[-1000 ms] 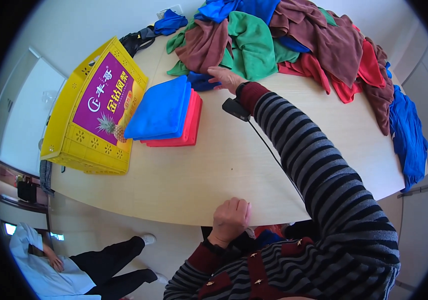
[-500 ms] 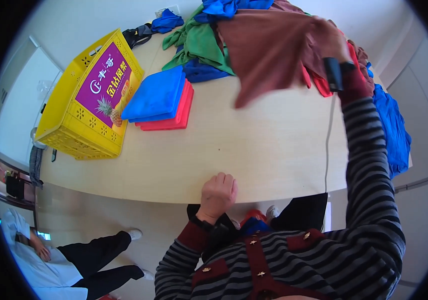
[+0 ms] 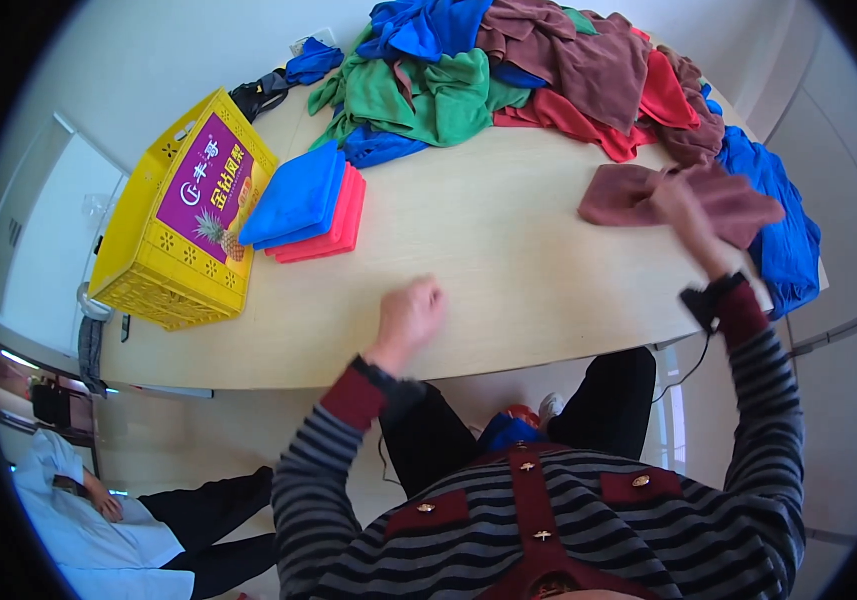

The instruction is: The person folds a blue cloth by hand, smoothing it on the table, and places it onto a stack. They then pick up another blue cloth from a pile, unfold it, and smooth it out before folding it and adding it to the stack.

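My right hand, a little blurred, grips a brown cloth at the right of the table. The cloth is crumpled and spreads to both sides of the hand, against the blue cloth at the table's right edge. Over the front middle of the table is my left hand, its fingers curled in and nothing showing in them. Beyond both hands lies a heap of loose cloths, among them a green cloth, a red cloth and a brown cloth.
Left of centre, a folded blue cloth tops folded red cloths. Beside them stands a yellow plastic crate with a purple label. A black strapped item lies at the back. Another person is at the lower left.
My right hand has drawn the brown cloth off the heap, nearer and to the right. The left hand has moved forward over the table, still curled. My view has shifted slightly.
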The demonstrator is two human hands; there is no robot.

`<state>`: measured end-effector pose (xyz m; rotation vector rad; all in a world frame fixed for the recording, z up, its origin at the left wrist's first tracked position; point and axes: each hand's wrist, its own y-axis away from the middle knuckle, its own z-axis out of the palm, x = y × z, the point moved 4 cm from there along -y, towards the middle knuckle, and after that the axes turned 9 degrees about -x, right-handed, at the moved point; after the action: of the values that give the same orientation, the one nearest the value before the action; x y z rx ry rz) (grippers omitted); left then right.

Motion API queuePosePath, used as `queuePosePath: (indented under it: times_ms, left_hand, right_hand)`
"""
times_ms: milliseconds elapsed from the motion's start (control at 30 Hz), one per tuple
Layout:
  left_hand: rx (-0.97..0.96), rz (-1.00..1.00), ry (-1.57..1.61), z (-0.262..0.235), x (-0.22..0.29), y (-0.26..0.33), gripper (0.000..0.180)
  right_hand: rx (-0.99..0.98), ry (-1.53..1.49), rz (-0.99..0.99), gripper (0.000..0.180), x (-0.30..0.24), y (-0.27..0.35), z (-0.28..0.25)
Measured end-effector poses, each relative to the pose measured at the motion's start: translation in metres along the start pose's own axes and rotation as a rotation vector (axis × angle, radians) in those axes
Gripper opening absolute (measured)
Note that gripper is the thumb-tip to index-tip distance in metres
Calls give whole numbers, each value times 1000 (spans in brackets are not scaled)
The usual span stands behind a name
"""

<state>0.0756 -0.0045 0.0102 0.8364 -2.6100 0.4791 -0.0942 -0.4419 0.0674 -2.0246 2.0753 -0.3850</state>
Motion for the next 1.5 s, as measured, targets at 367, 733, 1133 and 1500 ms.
queuePosePath:
  times_ms: [367, 733, 1133, 1500]
  left_hand:
    - [230, -376, -267, -20, -180, -241, 61]
    - [3, -214, -121, 26, -134, -291, 37]
    - [-213, 415, 67, 89, 142, -133, 31]
    - [-5, 38, 151, 0, 36, 16, 29]
  right_hand:
    - [-102, -266, 401, 50, -146, 85, 26]
    - [-138, -262, 455, 59, -142, 81, 26]
    - [-67, -241, 387, 57, -136, 94, 30]
    - [-247, -209, 445, 48, -16, 76, 77]
